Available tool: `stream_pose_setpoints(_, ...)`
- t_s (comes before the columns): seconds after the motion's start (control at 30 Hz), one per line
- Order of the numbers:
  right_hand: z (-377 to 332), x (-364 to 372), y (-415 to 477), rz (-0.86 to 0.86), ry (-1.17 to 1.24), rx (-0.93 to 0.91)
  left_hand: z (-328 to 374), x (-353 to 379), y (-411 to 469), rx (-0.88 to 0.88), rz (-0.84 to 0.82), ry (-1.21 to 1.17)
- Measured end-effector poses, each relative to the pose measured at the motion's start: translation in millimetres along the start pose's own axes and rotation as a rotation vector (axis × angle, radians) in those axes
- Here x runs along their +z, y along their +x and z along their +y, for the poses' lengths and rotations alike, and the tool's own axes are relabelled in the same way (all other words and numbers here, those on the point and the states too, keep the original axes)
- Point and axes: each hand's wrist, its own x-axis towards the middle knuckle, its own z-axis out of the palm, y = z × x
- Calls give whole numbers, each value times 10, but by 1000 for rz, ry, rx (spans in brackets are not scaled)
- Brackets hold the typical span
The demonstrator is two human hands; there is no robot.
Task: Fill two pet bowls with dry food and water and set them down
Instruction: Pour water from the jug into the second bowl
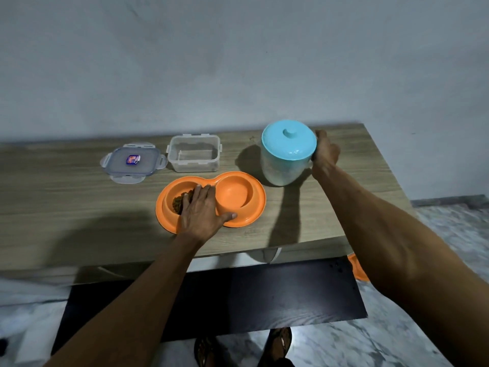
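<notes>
A wooden desk carries four plastic items against a grey wall. An orange double pet bowl sits at the centre near the front edge. Its left well holds a small heap of brown dry food; its right well shows only bare orange plastic, and no water can be made out in it.

The left hand lies palm down over the divide between the two wells, fingers spread apart and flat, thumb resting on the front rim. It presses on the bowl rather than clamping it, and hides part of the food.

At 2 o'clock from the bowl stands a translucent jug with a turquoise knobbed lid seated on top. The right hand is at the jug's right side, fingers wrapped round what is taken to be its handle; the handle itself is hidden behind the hand and lid. The liquid level inside cannot be judged through the cloudy wall.

At 11 o'clock from the bowl is a clear rectangular food container, open and apparently empty. Its clip lid, bearing a small sticker too blurred to read, lies flat just beside it at 9 o'clock.

On the floor at 4 o'clock, an orange object is mostly cut off by the right forearm. A dark mat lies below the desk edge.
</notes>
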Motion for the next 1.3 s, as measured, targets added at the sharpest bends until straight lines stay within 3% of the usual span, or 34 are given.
stream_pose_setpoints(0.23, -47, -17, -130, 26, -49, 11, 13, -45, -18, 12, -2, 1)
stream_pose_setpoints(0.57, -256, -40, -426, 67, -289, -213, 8, -53, 0, 7, -31, -47)
stream_pose_setpoints(0.97, -234, -64, -597, 108, -367, -363, 8, -81, -1, 18, -64, -61)
stream_pose_setpoints(1.3, -244, -39, -672, 121, -394, -385, 17, -107, -10, 15, -82, -58)
